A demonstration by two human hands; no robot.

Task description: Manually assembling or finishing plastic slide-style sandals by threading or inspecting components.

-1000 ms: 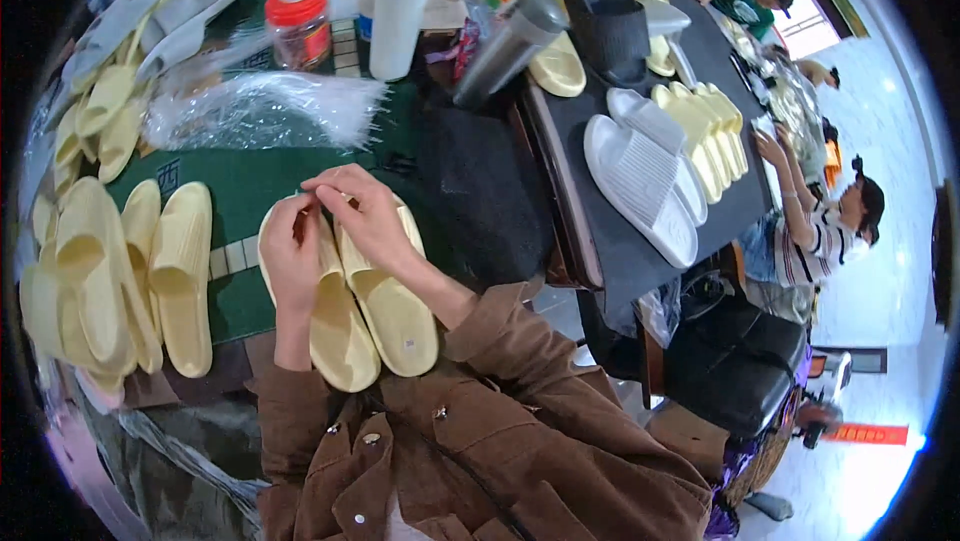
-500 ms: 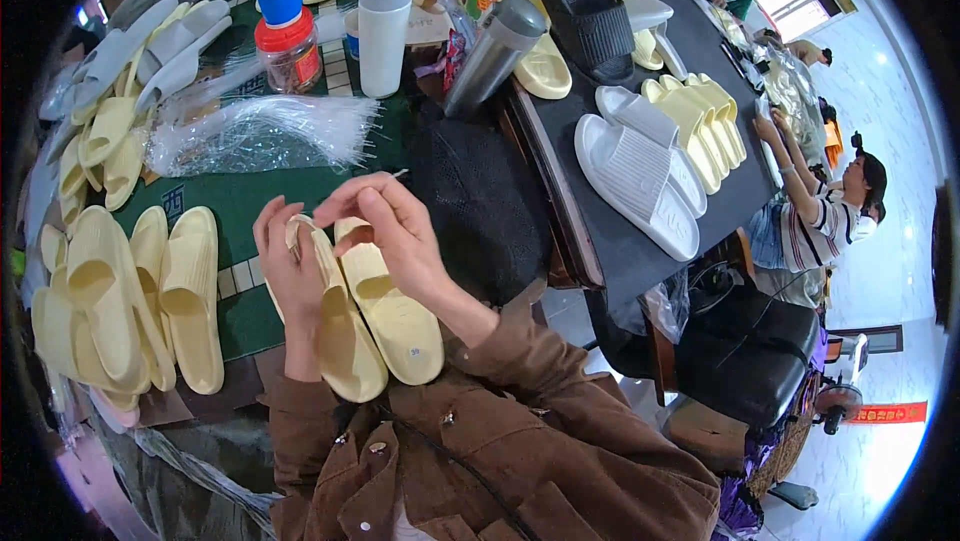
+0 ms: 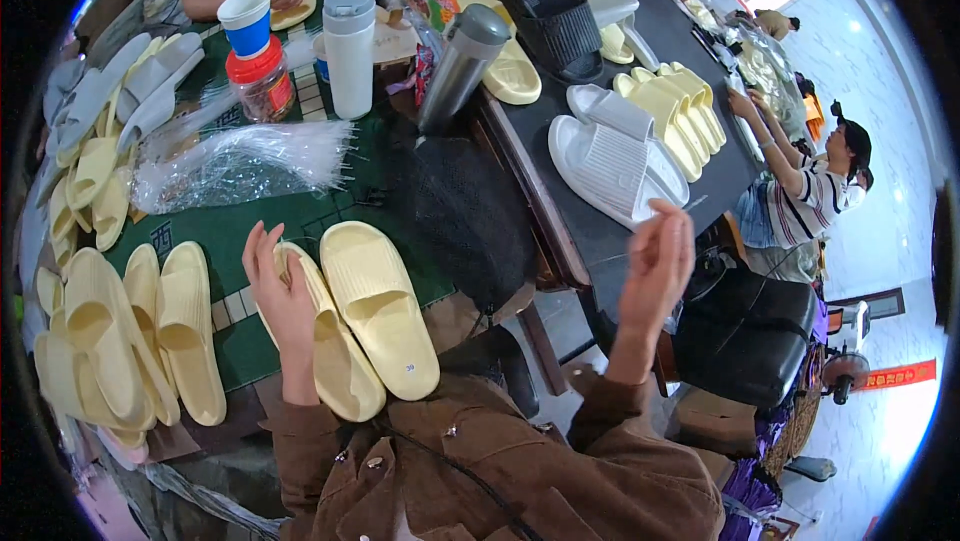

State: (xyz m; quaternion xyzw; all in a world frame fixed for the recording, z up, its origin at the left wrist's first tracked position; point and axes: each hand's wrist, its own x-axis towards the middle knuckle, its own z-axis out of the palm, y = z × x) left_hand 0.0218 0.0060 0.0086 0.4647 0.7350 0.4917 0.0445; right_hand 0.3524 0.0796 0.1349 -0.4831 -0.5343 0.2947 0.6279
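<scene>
A pair of pale yellow slide slippers [image 3: 385, 316] stands side by side near my jacket front. My left hand [image 3: 278, 291] is closed around the upper left side of the left slipper [image 3: 345, 366], with part of that slipper hidden behind the fingers. Away to the right, my right hand [image 3: 655, 271] is raised above the gap beside the dark table, slightly blurred. Its fingertips are pinched, and a thin pale strand [image 3: 697, 203] seems to stick out from them. On the green mat lies a bundle of clear plastic strands [image 3: 245, 166].
More yellow slippers [image 3: 190, 331] stand at the left, grey ones [image 3: 150, 91] behind them. A steel flask [image 3: 463, 66], white bottle [image 3: 349, 51] and red-lidded jar [image 3: 262, 86] stand farther back. White slippers [image 3: 610, 161] lie on the dark table [image 3: 520, 151]. Other people work around.
My right hand has left the slippers and swung out to the right. My left hand stays at the left slipper. The right slipper's strap is now uncovered, and the view has shifted slightly.
</scene>
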